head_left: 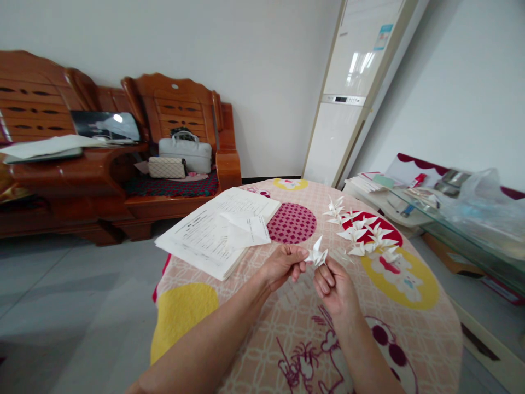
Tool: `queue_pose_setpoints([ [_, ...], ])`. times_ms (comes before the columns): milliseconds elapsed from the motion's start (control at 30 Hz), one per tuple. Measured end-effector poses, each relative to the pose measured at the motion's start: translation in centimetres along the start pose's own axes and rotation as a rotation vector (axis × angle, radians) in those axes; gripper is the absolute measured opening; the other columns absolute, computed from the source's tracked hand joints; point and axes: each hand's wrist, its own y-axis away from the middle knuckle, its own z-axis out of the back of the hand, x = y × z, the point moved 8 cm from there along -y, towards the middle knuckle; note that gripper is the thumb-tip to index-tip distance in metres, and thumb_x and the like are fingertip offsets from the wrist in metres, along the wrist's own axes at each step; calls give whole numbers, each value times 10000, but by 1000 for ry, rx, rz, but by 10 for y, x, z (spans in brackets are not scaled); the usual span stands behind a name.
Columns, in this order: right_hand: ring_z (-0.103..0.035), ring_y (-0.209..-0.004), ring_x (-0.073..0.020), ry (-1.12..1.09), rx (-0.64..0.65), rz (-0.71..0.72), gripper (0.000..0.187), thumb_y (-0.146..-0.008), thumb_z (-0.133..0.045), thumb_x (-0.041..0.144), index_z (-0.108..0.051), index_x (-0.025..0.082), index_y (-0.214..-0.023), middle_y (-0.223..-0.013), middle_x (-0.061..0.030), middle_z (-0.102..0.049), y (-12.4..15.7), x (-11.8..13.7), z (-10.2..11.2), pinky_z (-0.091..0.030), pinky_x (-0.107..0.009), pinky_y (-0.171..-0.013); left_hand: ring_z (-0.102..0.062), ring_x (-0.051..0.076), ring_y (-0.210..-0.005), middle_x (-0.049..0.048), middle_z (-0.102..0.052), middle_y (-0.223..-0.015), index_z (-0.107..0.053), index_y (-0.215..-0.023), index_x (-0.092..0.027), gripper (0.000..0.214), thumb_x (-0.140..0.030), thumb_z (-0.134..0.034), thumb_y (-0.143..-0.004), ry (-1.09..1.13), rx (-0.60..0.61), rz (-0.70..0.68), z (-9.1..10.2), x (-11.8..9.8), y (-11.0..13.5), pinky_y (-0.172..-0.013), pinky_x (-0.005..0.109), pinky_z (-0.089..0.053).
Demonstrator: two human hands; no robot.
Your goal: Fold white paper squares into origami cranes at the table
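Note:
A small white paper crane (317, 254) is held up between my two hands, above the round table's patterned cloth (262, 350). Its left tip is pinched by the thumb and fingers of my left hand (287, 265). My right hand (334, 284) grips its lower right side with curled fingers. Several more folded paper cranes (369, 232) lie in a loose group to the right of my hands. Left of them sits a stack of printed sheets (200, 230), with a loose, creased piece of paper (246, 230) on top.
Behind the table at left stand carved wooden chairs (176, 104) with a grey handbag (186, 153) and a quilted purse (167, 167). A tall white air conditioner (338, 131) stands at the wall. On the right, a glass-topped stand (443, 219) bears a plastic bag (479, 202) and papers.

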Motion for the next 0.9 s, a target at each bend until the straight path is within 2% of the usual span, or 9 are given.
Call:
queue_pose_setpoints([
  [133,-289,-279,-46,-28,-10,-23,412,-687,-761,344,-399,203,-550,-364,120,-332,1,0,-2,-270,-166,-282,-372,23,-308,-22,-547,-456,-609,-635,-101,382,-450,-758,-681,43,-22,14,4,1,0,-335,172,-198],
  [400,-278,-292,-48,-17,-52,-35,461,-716,-735,469,-385,210,-562,-388,115,-335,-2,0,2,-261,-173,-287,-327,8,-358,-38,-490,-468,-561,-596,-109,409,-447,-788,-632,82,-90,13,11,8,-3,-361,154,-180],
  [567,-240,-270,-46,-36,-63,31,466,-732,-727,472,-395,207,-539,-353,119,-309,-3,3,5,-248,-175,-270,-301,8,-332,-45,-482,-459,-560,-601,-112,432,-484,-776,-647,78,-44,4,5,7,-2,-340,158,-150],
  [733,-219,-265,-49,-101,-83,30,479,-727,-723,509,-390,216,-545,-346,124,-296,-2,5,7,-253,-181,-256,-339,13,-307,-35,-534,-485,-580,-635,-108,419,-490,-737,-708,75,29,-45,-7,4,0,-336,166,-195],
  [900,-215,-262,-49,-148,-126,34,468,-696,-756,489,-412,211,-541,-335,124,-297,0,5,8,-248,-181,-242,-343,13,-299,-36,-531,-477,-580,-645,-103,406,-473,-716,-740,116,34,-39,-6,9,-3,-322,171,-179],
])
